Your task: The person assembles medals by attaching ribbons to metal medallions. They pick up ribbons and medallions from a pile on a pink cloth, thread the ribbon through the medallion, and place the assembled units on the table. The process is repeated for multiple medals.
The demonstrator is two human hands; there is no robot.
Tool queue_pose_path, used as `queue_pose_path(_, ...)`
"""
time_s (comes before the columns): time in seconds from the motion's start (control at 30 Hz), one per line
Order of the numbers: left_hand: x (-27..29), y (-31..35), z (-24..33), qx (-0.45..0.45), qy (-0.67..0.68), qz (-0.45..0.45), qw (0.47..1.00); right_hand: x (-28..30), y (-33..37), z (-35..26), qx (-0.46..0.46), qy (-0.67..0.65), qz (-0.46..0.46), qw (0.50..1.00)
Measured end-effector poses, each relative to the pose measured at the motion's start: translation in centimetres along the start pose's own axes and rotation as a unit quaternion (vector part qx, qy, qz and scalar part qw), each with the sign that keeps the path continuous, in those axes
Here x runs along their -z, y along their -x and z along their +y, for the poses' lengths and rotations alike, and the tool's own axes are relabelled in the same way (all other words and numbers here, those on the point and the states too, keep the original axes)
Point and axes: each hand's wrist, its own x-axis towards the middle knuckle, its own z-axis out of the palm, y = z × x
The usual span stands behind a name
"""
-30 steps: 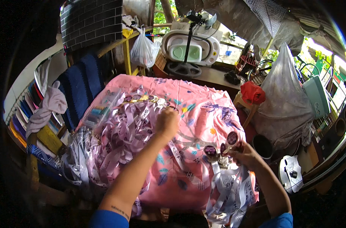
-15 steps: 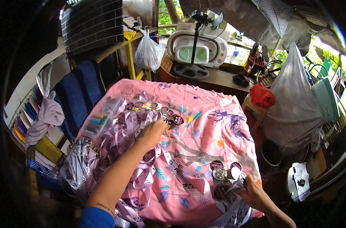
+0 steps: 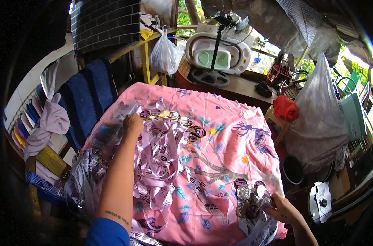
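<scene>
A row of gold medals (image 3: pixel 165 114) with dark printed centres lies along the far part of the pink cloth, and their lilac printed ribbons (image 3: pixel 162 151) spread toward me in a tangle. At the row's left end, beside a clear plastic case (image 3: pixel 104 130), is my left hand (image 3: pixel 133 124); its fingers are curled, and whatever they hold is hidden. Near the right front corner, my right hand (image 3: pixel 284 208) closes on a medal, partly covered by the fingers. Several silver medals (image 3: pixel 243 192) lie around it, with pale ribbons (image 3: pixel 258 231) hanging over the front edge.
Left of the ribbons sits a clear bag of more ribboned medals (image 3: pixel 86 180). A striped blue cloth (image 3: pixel 88 98) drapes a chair at left. A black stand (image 3: pixel 214 57) rises behind the table. To the right are a red bundle on a stool (image 3: pixel 285 108) and a large plastic-wrapped object (image 3: pixel 315 123).
My left hand has moved left, from the right end of the gold medal row to its left end by the clear case. My right hand stays at the silver medals, shifting slightly.
</scene>
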Motion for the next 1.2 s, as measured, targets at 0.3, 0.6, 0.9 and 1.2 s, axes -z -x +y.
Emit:
queue_pose_path(0.3,-5.7,-2.7,-1.0,0.084,0.061,0.088,0.991,0.6,1.7,-1.1,0.018,0.011,0.022,1.0)
queue_pose_path(0.6,-6.2,-5.9,-0.6,0.116,0.161,0.142,0.97,1.0,3.1,-3.0,0.044,-0.001,0.059,0.997)
queue_pose_path(0.9,2.7,-3.6,8.4,-0.25,0.35,0.089,0.898,1.6,2.8,-4.7,0.082,-0.009,0.084,0.993)
queue_pose_path(1.2,8.6,17.6,14.0,-0.511,0.139,0.074,0.845,0.8,1.4,-6.5,0.139,-0.063,0.11,0.982)
